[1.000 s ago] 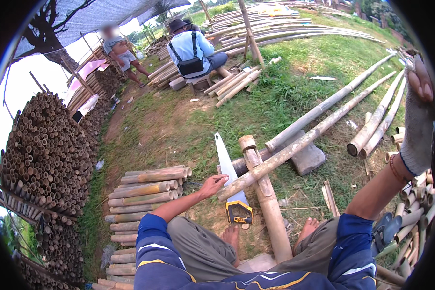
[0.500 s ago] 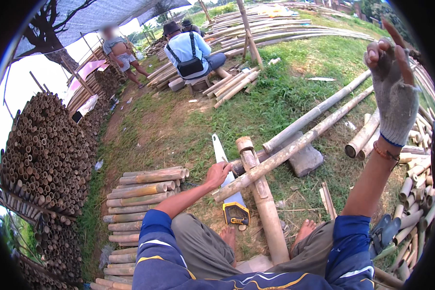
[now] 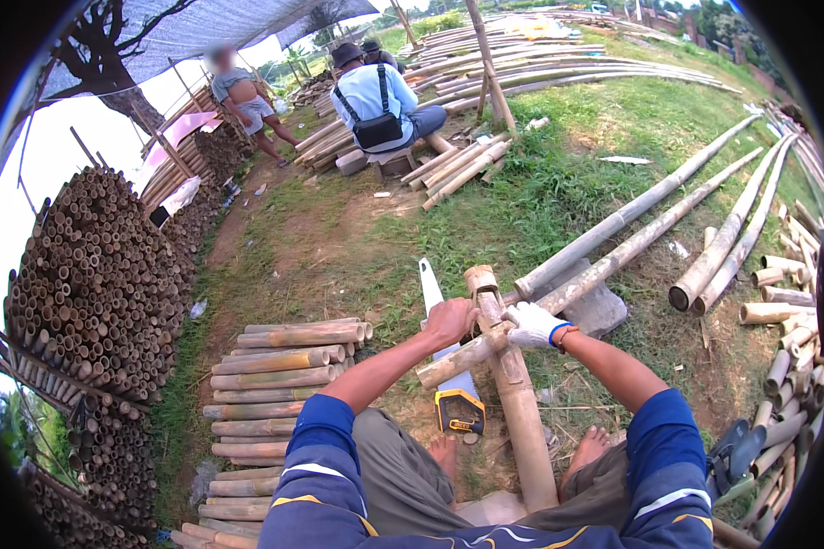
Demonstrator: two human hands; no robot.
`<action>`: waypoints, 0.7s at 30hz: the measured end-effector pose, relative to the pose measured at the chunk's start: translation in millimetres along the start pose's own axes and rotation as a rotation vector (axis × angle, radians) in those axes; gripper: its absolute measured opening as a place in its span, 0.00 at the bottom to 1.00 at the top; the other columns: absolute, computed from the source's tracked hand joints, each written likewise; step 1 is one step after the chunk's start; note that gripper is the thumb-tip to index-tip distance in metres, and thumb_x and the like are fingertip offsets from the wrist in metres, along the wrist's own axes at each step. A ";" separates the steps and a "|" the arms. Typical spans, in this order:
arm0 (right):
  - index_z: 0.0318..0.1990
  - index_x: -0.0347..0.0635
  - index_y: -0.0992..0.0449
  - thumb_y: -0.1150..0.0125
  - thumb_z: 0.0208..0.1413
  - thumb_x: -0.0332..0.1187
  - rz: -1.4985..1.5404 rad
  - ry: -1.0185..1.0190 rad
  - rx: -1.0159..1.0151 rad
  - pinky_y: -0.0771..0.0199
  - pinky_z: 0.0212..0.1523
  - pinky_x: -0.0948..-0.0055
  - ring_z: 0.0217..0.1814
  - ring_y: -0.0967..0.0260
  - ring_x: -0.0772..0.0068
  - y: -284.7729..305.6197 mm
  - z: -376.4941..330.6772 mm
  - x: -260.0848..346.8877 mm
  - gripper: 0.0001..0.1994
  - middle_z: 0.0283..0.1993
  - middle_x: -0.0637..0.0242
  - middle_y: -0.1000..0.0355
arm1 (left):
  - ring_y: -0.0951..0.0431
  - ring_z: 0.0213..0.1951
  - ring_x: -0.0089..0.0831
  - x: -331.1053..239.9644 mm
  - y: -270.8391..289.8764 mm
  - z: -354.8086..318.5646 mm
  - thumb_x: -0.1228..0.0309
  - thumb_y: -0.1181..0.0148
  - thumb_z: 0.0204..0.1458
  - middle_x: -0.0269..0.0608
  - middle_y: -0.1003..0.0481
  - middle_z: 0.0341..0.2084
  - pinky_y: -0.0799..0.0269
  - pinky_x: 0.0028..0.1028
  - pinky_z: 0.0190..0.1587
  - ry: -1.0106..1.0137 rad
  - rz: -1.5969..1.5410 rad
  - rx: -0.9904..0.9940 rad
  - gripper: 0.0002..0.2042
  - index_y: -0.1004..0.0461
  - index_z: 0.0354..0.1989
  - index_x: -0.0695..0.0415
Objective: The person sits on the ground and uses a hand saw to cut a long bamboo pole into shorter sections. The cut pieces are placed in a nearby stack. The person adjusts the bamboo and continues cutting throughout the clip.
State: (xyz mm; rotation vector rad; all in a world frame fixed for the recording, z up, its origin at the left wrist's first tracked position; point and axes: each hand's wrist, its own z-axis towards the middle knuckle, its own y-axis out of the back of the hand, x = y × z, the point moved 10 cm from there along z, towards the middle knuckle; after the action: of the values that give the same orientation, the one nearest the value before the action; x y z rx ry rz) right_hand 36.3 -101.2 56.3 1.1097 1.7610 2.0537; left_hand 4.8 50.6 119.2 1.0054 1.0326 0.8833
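Observation:
A long mottled bamboo pole [image 3: 604,270] lies across a thick notched bamboo post [image 3: 525,430] between my legs, its near end reaching toward my left. My right hand [image 3: 533,326], in a white knit glove, is closed around this pole just right of the post. Beside the post's upper part is my bare left hand [image 3: 452,320], fingers curled; whatever may be in them is hidden. Under the pole's near end passes a handsaw [image 3: 460,412] with a pale blade and a yellow and black handle, lying on the ground near my left foot.
Cut bamboo lengths [image 3: 275,376] are stacked at my left, before a tall pile [image 3: 96,284] of pole ends. A stone [image 3: 595,306] and another long pole [image 3: 641,201] lie ahead right. Sandals [image 3: 734,450] rest by more cut pieces. A seated person [image 3: 375,101] and a standing person [image 3: 240,96] are farther off.
My right hand has come down from its raised position at the right onto the pole. My left hand has moved right, from over the saw blade to beside the post.

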 end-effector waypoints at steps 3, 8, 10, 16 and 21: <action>0.61 0.47 0.23 0.43 0.60 0.50 0.022 0.052 0.006 0.29 0.63 0.40 0.60 0.28 0.31 -35.3 11.5 31.8 0.26 0.57 0.36 0.27 | 0.18 0.37 0.58 4.3 2.6 -11.4 0.53 0.44 0.68 0.55 0.20 0.33 0.23 0.54 0.41 0.027 -0.019 -0.003 0.21 0.22 0.32 0.61; 0.58 0.47 0.22 0.44 0.63 0.52 0.082 -0.033 -0.022 0.29 0.60 0.39 0.56 0.28 0.32 -57.2 24.6 31.7 0.24 0.53 0.36 0.27 | 0.18 0.35 0.58 -9.8 0.9 -8.7 0.53 0.43 0.67 0.54 0.20 0.32 0.23 0.54 0.40 0.027 -0.022 -0.001 0.21 0.23 0.31 0.61; 0.57 0.47 0.22 0.44 0.64 0.53 0.007 0.022 -0.057 0.29 0.59 0.40 0.55 0.29 0.32 -54.8 23.8 44.7 0.24 0.51 0.36 0.26 | 0.18 0.35 0.58 -8.1 5.0 -12.2 0.54 0.42 0.67 0.53 0.20 0.33 0.23 0.54 0.39 0.032 -0.040 -0.022 0.21 0.22 0.31 0.60; 0.54 0.41 0.21 0.41 0.63 0.54 0.063 -0.067 -0.168 0.29 0.62 0.42 0.56 0.29 0.29 -45.6 31.2 44.8 0.25 0.52 0.35 0.26 | 0.18 0.35 0.57 -3.9 1.9 -12.4 0.54 0.42 0.67 0.53 0.20 0.33 0.23 0.53 0.39 0.050 -0.066 -0.005 0.20 0.21 0.32 0.61; 0.52 0.39 0.21 0.40 0.61 0.48 0.046 0.040 -0.122 0.28 0.60 0.44 0.55 0.28 0.32 -59.5 49.0 48.9 0.22 0.52 0.40 0.25 | 0.17 0.35 0.57 -14.5 2.8 -10.8 0.55 0.42 0.67 0.52 0.21 0.32 0.22 0.52 0.40 -0.018 -0.030 -0.008 0.20 0.22 0.33 0.62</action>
State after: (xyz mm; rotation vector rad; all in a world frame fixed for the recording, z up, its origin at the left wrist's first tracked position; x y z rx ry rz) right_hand 16.8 -19.4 21.0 1.0900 1.6174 2.1924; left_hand -9.8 40.5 123.5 0.9873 1.0250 0.8521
